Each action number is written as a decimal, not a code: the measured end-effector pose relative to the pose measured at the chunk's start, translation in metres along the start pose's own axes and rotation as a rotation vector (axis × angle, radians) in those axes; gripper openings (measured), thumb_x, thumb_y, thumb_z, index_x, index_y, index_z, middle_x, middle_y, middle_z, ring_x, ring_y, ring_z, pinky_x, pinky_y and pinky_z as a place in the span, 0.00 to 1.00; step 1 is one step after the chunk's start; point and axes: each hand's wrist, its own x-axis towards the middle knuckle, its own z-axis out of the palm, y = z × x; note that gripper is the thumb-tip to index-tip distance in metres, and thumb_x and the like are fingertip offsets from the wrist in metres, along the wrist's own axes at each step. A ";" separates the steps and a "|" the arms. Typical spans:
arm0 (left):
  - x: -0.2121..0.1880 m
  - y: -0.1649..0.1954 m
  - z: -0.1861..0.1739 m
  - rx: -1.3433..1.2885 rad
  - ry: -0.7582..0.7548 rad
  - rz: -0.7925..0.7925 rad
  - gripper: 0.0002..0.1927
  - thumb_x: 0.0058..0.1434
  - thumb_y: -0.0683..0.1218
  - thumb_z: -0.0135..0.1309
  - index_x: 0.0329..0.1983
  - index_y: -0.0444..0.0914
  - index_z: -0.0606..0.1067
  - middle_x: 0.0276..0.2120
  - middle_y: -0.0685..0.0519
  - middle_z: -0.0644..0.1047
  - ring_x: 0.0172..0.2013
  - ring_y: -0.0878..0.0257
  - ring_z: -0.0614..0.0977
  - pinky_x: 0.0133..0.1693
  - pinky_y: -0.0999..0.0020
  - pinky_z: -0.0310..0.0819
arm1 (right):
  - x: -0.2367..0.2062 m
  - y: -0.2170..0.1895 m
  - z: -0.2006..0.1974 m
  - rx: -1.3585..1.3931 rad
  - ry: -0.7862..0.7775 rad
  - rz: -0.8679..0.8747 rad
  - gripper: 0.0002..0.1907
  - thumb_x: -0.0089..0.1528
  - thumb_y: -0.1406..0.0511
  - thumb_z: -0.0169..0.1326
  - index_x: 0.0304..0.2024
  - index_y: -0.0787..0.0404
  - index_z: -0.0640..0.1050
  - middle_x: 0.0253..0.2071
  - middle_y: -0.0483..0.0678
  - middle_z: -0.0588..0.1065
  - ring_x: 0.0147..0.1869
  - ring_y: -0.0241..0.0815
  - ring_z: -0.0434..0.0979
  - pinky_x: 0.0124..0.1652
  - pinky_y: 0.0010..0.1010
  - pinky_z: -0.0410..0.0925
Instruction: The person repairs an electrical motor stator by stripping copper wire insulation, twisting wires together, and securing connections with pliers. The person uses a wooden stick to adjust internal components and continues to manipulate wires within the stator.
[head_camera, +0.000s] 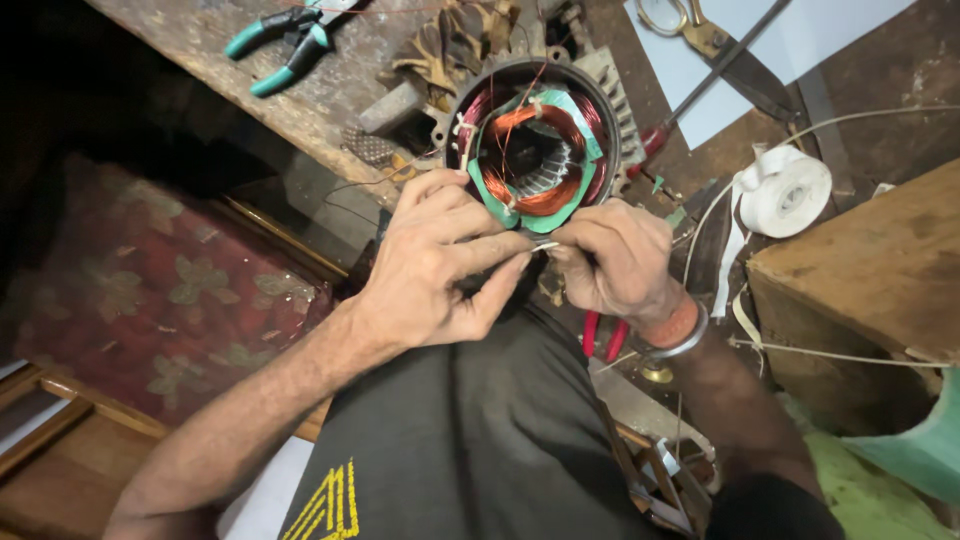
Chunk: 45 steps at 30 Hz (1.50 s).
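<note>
Head view, looking down over the person's lap. One motor stator (535, 150) stands on its end just beyond the two hands, its ribbed metal housing open toward the camera. Inside are copper-coloured windings, reddish coil ends at the rim, and green insulating paper (572, 112) folded around the coils. The left hand (440, 265) and the right hand (612, 262) meet at the stator's near rim. Their fingertips pinch a small pale strip (545, 245) between them, thumb and forefinger of each hand closed on it. The right wrist carries one metal bangle (688, 340) and one orange band.

Counted tools: one pair of teal-handled pliers (285, 45) lies on the worn wooden board at upper left. One pair of scissors (715, 45) with brass-coloured loops rests on a pale blue sheet (800, 40) at upper right. One red-handled tool (603, 335) shows below the right hand, mostly hidden, its kind not discernible.

One roll of white tape (790, 190) lies right of the stator, a loose tail hanging down. One wooden box (880, 280) stands at the right edge. A dark red floral cloth (150, 290) covers the surface at left.
</note>
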 end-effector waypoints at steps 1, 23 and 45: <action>0.000 0.000 0.000 0.011 -0.007 -0.001 0.09 0.58 0.42 0.65 0.42 0.40 0.82 0.37 0.55 0.78 0.44 0.56 0.78 0.62 0.52 0.65 | 0.000 -0.002 0.001 0.000 -0.003 0.017 0.07 0.65 0.69 0.62 0.40 0.67 0.77 0.36 0.53 0.76 0.33 0.49 0.78 0.32 0.36 0.69; 0.016 -0.018 -0.040 0.161 -0.248 0.334 0.15 0.59 0.44 0.62 0.50 0.36 0.79 0.43 0.52 0.78 0.49 0.54 0.78 0.63 0.54 0.69 | 0.011 -0.004 -0.032 0.239 -0.192 0.169 0.11 0.60 0.73 0.67 0.44 0.67 0.81 0.41 0.52 0.79 0.42 0.46 0.82 0.41 0.32 0.75; 0.011 0.002 0.005 0.251 -0.199 0.117 0.09 0.67 0.45 0.60 0.40 0.34 0.76 0.34 0.49 0.73 0.38 0.52 0.76 0.43 0.57 0.68 | 0.000 0.006 -0.025 0.292 -0.091 0.115 0.10 0.57 0.76 0.65 0.40 0.66 0.80 0.38 0.51 0.78 0.38 0.48 0.80 0.37 0.35 0.72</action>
